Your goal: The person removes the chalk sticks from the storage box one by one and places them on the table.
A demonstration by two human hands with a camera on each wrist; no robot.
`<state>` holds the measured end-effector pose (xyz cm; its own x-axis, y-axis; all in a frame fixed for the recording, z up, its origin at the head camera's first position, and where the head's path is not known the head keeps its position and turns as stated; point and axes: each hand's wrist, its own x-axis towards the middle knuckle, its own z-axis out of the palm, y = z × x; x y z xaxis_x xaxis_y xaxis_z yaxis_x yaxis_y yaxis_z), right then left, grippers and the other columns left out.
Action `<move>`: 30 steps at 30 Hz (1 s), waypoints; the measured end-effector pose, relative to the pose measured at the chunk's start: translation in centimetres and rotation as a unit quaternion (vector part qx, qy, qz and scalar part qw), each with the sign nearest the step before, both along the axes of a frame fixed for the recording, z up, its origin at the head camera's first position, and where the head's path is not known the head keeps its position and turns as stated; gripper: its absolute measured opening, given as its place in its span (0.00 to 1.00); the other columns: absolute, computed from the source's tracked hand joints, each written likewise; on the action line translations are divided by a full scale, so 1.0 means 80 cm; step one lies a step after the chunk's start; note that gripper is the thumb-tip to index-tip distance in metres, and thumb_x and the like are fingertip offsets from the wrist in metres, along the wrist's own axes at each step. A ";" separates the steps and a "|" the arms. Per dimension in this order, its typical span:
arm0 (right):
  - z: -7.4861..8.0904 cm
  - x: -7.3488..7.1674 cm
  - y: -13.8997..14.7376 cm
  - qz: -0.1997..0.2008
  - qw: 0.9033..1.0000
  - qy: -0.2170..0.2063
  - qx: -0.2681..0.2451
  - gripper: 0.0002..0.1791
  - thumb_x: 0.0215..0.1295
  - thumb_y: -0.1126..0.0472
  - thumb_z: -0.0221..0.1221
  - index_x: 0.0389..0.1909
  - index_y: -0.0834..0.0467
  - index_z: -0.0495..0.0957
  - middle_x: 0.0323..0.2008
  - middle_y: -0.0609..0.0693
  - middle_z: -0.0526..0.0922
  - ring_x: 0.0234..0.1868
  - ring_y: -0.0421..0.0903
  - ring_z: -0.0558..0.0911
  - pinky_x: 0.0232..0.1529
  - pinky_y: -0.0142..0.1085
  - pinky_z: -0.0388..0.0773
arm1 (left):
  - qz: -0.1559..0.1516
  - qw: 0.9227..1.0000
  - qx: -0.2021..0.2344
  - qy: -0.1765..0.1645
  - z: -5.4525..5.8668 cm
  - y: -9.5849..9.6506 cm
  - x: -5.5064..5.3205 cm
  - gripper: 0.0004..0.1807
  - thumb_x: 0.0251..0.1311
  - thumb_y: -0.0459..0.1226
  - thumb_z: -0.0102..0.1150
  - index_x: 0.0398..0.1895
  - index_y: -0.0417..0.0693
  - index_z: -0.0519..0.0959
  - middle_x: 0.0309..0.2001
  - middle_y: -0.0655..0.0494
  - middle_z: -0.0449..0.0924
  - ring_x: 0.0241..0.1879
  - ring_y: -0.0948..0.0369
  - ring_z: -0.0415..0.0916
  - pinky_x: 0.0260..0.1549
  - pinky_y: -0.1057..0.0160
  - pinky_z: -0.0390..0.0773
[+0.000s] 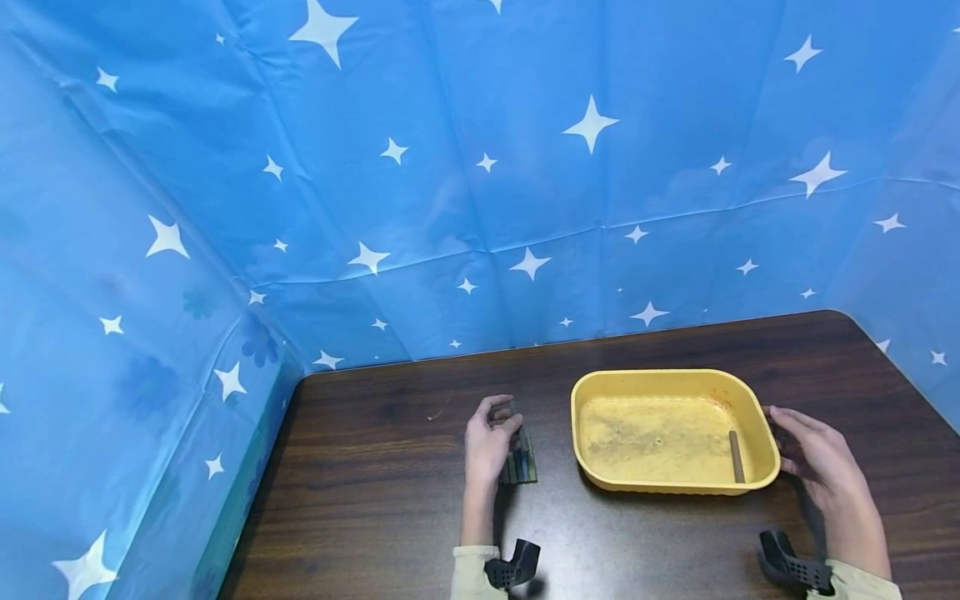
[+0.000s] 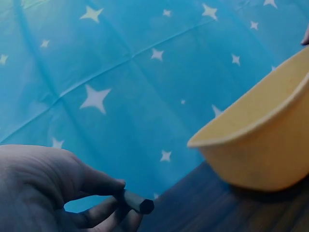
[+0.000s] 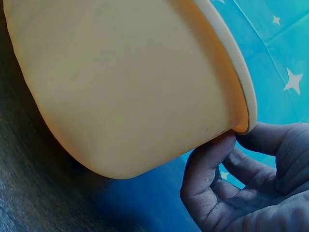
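My left hand (image 1: 489,446) is left of a yellow plastic basin (image 1: 583,433). In the left wrist view, its thumb and fingers pinch a short hexagonal stick (image 2: 135,200) with a dark end. Beneath that hand lies a flat dark green striped piece (image 1: 525,471), partly covered; what it is I cannot tell. Inside the basin, near its right end, rests a brown stick (image 1: 737,457). My right hand (image 1: 821,458) is at the basin's right side, and in the right wrist view its thumb and finger pinch the rim (image 3: 248,104).
The dark wooden table (image 1: 360,483) carries all of this. A blue curtain with white stars (image 1: 480,208) hangs behind the table's back edge and along its sides. A black wrist camera mount (image 1: 513,567) sits on the left wrist, another (image 1: 795,567) on the right.
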<state>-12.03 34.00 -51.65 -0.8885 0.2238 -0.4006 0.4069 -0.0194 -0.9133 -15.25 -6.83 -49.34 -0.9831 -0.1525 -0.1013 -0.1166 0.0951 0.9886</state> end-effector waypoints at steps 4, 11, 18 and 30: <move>0.001 0.001 -0.001 -0.005 1.000 0.001 -0.001 0.41 0.82 0.47 0.49 0.79 0.72 0.49 0.33 0.26 0.74 0.32 0.32 0.80 0.32 0.32 0.84 | 0.027 0.999 -0.044 0.012 -0.008 -0.014 0.003 0.18 0.67 0.26 0.61 0.59 0.35 0.80 0.49 0.38 0.81 0.42 0.55 0.80 0.36 0.60 0.81; 0.002 0.001 -0.001 -0.007 1.000 -0.002 0.001 0.40 0.82 0.47 0.49 0.78 0.72 0.51 0.32 0.27 0.75 0.32 0.32 0.80 0.33 0.32 0.85 | 0.072 0.990 -0.115 0.029 -0.018 -0.037 0.006 0.17 0.63 0.25 0.63 0.55 0.35 0.83 0.46 0.37 0.84 0.42 0.48 0.83 0.37 0.57 0.80; 0.002 0.001 -0.002 -0.008 1.000 -0.002 0.007 0.39 0.82 0.47 0.48 0.78 0.72 0.52 0.32 0.27 0.75 0.32 0.32 0.80 0.33 0.32 0.85 | 0.091 0.977 -0.190 0.022 -0.028 -0.046 0.011 0.16 0.59 0.25 0.65 0.52 0.36 0.85 0.41 0.42 0.87 0.43 0.45 0.83 0.44 0.45 0.78; -0.001 0.001 0.000 -0.004 1.000 0.004 0.000 0.41 0.82 0.47 0.49 0.79 0.73 0.50 0.31 0.29 0.77 0.31 0.33 0.81 0.31 0.32 0.84 | 0.068 0.967 -0.245 0.010 -0.038 -0.040 0.013 0.10 0.57 0.23 0.66 0.42 0.37 0.86 0.35 0.48 0.88 0.40 0.45 0.84 0.45 0.44 0.80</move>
<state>-11.92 33.96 -51.70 -0.8902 0.2307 -0.3928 0.3987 -0.0227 -0.9168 -14.18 -10.00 -52.35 -0.9515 -0.3058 0.0342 -0.1427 0.5369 0.8315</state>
